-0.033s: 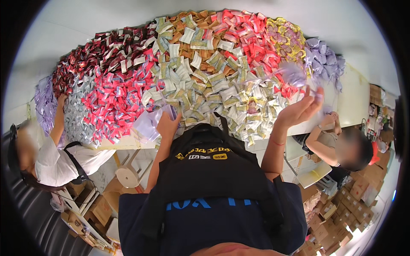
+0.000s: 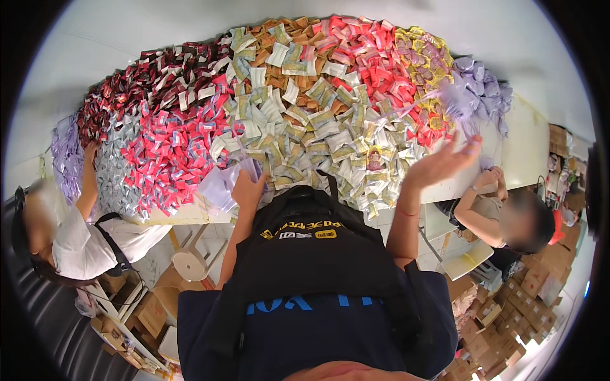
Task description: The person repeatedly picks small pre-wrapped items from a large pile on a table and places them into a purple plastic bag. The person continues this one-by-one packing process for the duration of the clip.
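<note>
My left hand is closed on a few flat lavender plastic bags at the front edge of the table. Further right, my right hand is raised with its fingers spread and holds nothing. Just beyond its fingertips a lavender pouch, smeared by motion, hangs in the air. Behind that lies a heap of filled lavender pouches. Between my hands spreads a large pile of small white and gold sachets.
Pink packets, silver packets, dark red packets, red packets and yellow packets cover the table. Co-workers sit at left and right. A white stool and cardboard boxes stand beyond the table's front edge.
The blurred lavender pouch has moved up and right, away from my right hand toward the lavender heap. My right hand has dropped slightly and its fingers are spread. My left hand stays put.
</note>
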Available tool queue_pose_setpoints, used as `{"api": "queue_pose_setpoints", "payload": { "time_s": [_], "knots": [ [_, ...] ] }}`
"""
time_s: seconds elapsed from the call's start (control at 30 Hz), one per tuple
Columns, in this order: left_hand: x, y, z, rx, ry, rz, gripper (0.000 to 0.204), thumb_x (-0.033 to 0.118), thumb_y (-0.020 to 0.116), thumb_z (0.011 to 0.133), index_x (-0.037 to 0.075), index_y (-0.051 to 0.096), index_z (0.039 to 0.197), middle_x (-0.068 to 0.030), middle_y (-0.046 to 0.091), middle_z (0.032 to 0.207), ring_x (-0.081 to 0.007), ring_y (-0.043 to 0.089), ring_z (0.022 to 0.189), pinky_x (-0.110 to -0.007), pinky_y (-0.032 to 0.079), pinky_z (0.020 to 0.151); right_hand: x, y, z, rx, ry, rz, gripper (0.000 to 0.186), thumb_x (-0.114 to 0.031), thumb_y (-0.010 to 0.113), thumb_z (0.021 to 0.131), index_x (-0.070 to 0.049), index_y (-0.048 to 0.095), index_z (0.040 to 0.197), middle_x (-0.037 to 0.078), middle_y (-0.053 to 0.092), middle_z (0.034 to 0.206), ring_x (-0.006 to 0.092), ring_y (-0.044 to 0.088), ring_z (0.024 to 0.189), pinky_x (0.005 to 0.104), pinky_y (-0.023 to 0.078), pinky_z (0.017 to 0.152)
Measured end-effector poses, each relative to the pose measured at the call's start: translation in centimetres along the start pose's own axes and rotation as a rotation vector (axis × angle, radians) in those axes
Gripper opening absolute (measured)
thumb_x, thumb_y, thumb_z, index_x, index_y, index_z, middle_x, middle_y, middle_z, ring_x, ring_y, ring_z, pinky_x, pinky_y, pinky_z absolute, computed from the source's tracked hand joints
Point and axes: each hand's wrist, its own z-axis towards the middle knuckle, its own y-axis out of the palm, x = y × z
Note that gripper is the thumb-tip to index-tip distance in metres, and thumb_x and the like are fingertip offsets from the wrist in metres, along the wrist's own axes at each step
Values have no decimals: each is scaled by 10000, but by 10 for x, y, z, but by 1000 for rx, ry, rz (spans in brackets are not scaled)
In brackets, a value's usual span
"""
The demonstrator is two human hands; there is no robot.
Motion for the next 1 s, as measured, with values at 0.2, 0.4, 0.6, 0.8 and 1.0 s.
{"api": "queue_pose_setpoints", "payload": {
  "time_s": [0.2,0.4,0.6,0.8,1.0],
  "knots": [
    [-36,8,0,85,16,-329,215,228,650,765,62,514,774,-87,551,615,-229,549,571,-361,414,537,148,6,-143,-1175,-365,-480,475,13,586,602,-37,520,1070,181,499,1084,366,453,1034,463,356,896],
    [-13,-44,5,168,32,-699,145,49,649,774,27,505,779,11,478,630,-62,413,576,-216,356,529,189,31,-139,-1457,-162,-303,436,-31,604,631,-52,421,1027,191,475,1086,380,478,970,436,421,813],
    [17,-36,13,54,62,-869,127,29,633,789,31,507,797,32,469,668,-34,410,593,-185,341,541,222,94,-108,-1300,-485,-393,296,-39,608,650,-79,553,938,126,529,1023,300,537,922,391,455,767],
    [44,-30,22,-82,81,-858,115,32,635,783,29,520,780,35,474,654,-31,408,574,-186,333,519,209,115,-101,-1390,-309,-416,113,-167,641,718,-98,602,799,101,555,885,282,554,881,390,451,755],
    [63,-22,33,-131,108,-823,141,29,631,783,38,491,773,48,420,647,-27,357,575,-183,293,511,261,107,-2,-728,9,-372,240,-82,648,702,-70,565,927,127,561,921,314,565,889,411,460,743]
  ]
}}
